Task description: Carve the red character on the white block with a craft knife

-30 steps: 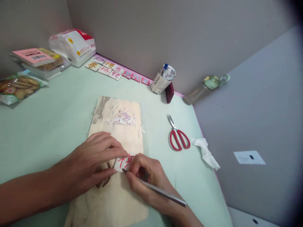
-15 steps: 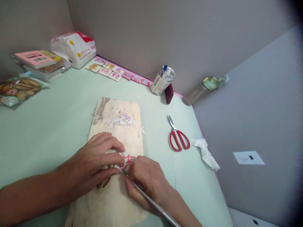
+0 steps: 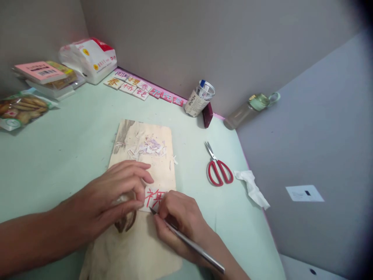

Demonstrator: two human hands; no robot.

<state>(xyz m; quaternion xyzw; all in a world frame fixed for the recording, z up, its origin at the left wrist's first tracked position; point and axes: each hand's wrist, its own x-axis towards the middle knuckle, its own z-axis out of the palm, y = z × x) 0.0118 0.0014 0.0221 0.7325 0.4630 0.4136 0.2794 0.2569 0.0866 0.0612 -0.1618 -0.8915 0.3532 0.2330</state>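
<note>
A small white card (image 3: pixel 151 197) with a red handwritten character lies on a pale wooden board (image 3: pixel 159 237). My left hand (image 3: pixel 119 190) reaches in from the left, thumb and index finger closed at the card's left edge, the other fingers curved above it. Like a pen, a slim silver craft knife (image 3: pixel 194 245) is gripped in my right hand (image 3: pixel 182 219). Its pointed blade meets the lower part of the card, beside the red strokes. My right fingers cover the card's right side. Paper scraps (image 3: pixel 151 147) lie on the board's far part.
Red-handled scissors (image 3: pixel 218 171) and a crumpled tissue (image 3: pixel 253 190) lie to the right. Along the wall are several character cards (image 3: pixel 140 91), a jar of pens (image 3: pixel 199 99), a dark red case (image 3: pixel 208 116) and a bottle (image 3: pixel 247 111). A tissue pack (image 3: pixel 90 62) and snack bag (image 3: pixel 25 109) stand left.
My left fingers have drawn back to the left, uncovering more of the red character. The right hand keeps the knife near the same spot, and its handle has tipped slightly.
</note>
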